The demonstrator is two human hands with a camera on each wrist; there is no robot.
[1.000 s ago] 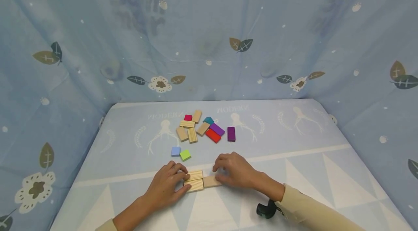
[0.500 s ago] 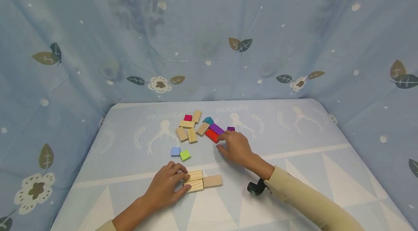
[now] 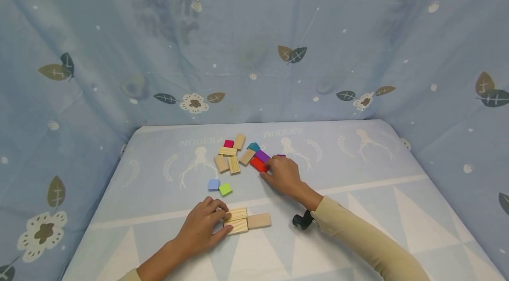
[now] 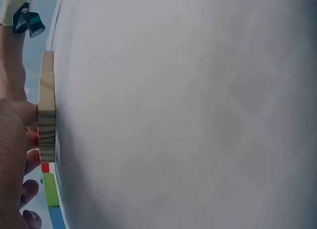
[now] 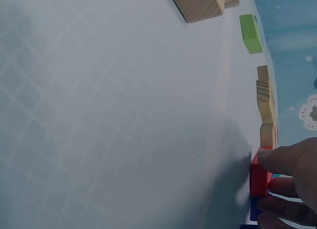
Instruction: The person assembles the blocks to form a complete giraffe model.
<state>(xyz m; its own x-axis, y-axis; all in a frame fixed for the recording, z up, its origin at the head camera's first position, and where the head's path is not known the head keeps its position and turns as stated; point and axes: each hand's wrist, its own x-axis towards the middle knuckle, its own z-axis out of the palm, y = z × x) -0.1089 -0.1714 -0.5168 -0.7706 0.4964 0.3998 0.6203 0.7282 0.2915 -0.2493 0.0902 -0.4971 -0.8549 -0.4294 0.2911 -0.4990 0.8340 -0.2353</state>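
In the head view my left hand [image 3: 203, 223] holds the left end of two striped wooden blocks [image 3: 237, 220] lying side by side. A plain wooden block [image 3: 259, 221] lies flat against their right end. Farther back, my right hand [image 3: 283, 175] grips a red block [image 3: 258, 165], thumb on its near side. The right wrist view shows the thumb and fingers around that red block [image 5: 258, 179]. Against its far side lies a purple block [image 3: 262, 156]. Behind the right hand, a darker purple block [image 3: 281, 155] is mostly hidden.
Several wooden blocks [image 3: 234, 165] lie left of the red one, with a small crimson block [image 3: 228, 143] and a teal block [image 3: 253, 146] behind. A light blue block [image 3: 214, 184] and a green block [image 3: 225, 189] sit nearer. Patterned cloth [image 3: 254, 73] surrounds the table.
My right hand has left the plain wooden block and moved back to the red block, taking hold of it. The left hand has stayed in place.
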